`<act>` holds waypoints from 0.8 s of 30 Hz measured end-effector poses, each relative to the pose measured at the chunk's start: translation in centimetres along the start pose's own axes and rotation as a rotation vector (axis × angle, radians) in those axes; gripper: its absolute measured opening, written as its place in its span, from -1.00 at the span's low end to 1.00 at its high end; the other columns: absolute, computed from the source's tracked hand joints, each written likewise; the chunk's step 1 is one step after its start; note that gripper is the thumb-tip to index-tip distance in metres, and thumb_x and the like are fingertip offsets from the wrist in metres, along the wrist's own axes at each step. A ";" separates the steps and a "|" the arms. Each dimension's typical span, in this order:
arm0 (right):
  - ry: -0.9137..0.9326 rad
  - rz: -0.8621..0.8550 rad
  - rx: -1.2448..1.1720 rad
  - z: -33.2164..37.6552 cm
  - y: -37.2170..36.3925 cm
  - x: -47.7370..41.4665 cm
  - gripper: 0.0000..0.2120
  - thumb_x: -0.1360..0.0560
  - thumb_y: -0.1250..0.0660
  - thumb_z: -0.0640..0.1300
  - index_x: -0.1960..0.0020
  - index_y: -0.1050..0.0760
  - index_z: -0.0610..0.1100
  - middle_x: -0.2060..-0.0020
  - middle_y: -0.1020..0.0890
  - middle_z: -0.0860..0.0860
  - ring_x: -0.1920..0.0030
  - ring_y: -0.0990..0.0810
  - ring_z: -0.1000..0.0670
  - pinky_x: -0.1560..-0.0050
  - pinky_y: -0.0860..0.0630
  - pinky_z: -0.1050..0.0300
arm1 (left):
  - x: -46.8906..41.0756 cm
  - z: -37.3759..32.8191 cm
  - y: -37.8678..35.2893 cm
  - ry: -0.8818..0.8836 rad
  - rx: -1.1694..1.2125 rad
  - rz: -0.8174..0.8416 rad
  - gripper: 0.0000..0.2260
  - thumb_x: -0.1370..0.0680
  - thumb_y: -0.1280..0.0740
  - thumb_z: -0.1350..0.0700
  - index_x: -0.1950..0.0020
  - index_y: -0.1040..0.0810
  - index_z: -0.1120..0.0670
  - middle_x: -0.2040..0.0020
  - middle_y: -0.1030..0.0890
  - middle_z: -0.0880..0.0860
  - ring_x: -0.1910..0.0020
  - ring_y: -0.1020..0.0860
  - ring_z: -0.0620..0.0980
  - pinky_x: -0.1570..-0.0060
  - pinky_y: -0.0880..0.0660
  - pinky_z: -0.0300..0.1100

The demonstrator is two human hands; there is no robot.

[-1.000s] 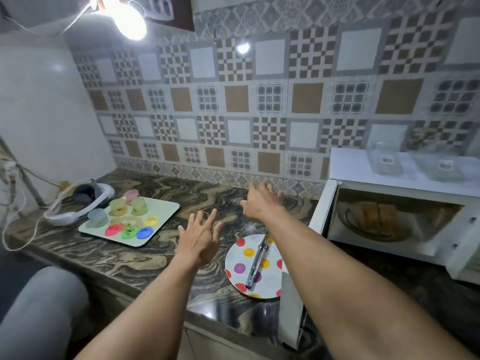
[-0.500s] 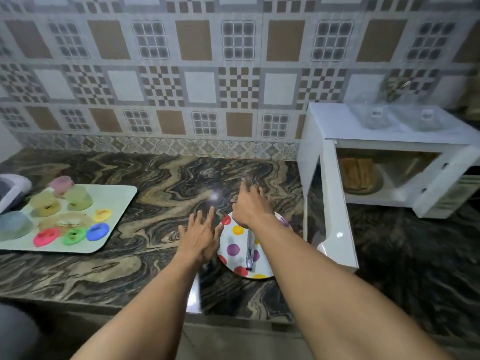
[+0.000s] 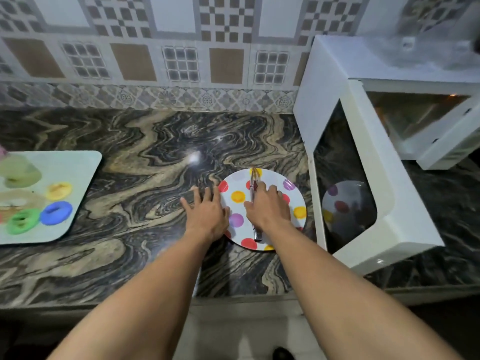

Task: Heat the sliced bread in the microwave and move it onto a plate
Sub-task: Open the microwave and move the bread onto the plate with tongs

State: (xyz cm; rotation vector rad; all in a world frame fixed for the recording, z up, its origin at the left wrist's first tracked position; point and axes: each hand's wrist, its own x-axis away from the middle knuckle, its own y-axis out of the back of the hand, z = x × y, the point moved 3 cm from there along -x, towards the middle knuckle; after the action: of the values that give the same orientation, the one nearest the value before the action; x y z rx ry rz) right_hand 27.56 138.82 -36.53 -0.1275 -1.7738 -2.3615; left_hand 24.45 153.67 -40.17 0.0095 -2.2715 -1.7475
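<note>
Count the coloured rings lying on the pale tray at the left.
3: a yellow ring, a blue ring just nearer the viewer, and a green ring left of the blue. The tray runs off the frame's left edge, so more may be hidden.

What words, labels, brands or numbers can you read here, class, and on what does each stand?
No text can be read.
Microwave: no brand shows on its top or open door; its panel at the right edge is too blurred to read.
Plate: coloured dots only.
Tray and tongs: no print shows.
</note>
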 end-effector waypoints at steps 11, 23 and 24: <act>-0.137 0.028 -0.075 -0.8 -1.2 -0.5 -0.70 -0.60 -0.26 -0.04 -0.23 -0.42 -0.21 -0.16 -0.60 -0.18 -0.14 -0.58 -0.24 0.14 -0.37 0.07 | -0.8 -1.5 1.0 0.172 0.288 -0.096 -0.36 -0.40 -0.37 0.18 -0.47 -0.29 0.03 -0.22 -0.59 0.18 -0.44 -0.31 0.29 -0.43 -0.21 0.29; -0.118 0.004 -0.078 -1.3 -0.8 -0.7 -0.76 -0.61 -0.21 -0.05 -0.18 -0.42 -0.19 -0.07 -0.62 -0.17 -0.03 -0.60 -0.24 0.20 -0.37 0.05 | -3.3 0.3 0.5 0.558 0.946 -0.043 -0.74 -0.37 -0.56 0.27 0.04 -0.63 0.02 -0.07 -0.66 0.08 -0.10 -0.61 0.08 -0.14 -0.57 -0.10; -0.114 0.001 -0.081 -1.2 -0.8 -0.7 -0.75 -0.61 -0.21 -0.05 -0.18 -0.42 -0.19 -0.06 -0.62 -0.16 -0.02 -0.60 -0.24 0.20 -0.37 0.05 | -3.4 0.4 0.4 0.551 0.992 -0.036 -0.77 -0.38 -0.54 0.29 0.11 -0.61 0.01 -0.04 -0.68 0.09 -0.06 -0.63 0.09 -0.13 -0.59 -0.06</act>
State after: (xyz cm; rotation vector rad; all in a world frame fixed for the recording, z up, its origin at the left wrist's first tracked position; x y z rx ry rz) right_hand 28.14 137.90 -37.73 -0.2801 -1.7254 -2.4720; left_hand 27.69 154.77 -40.65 0.6295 -2.4041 -0.3751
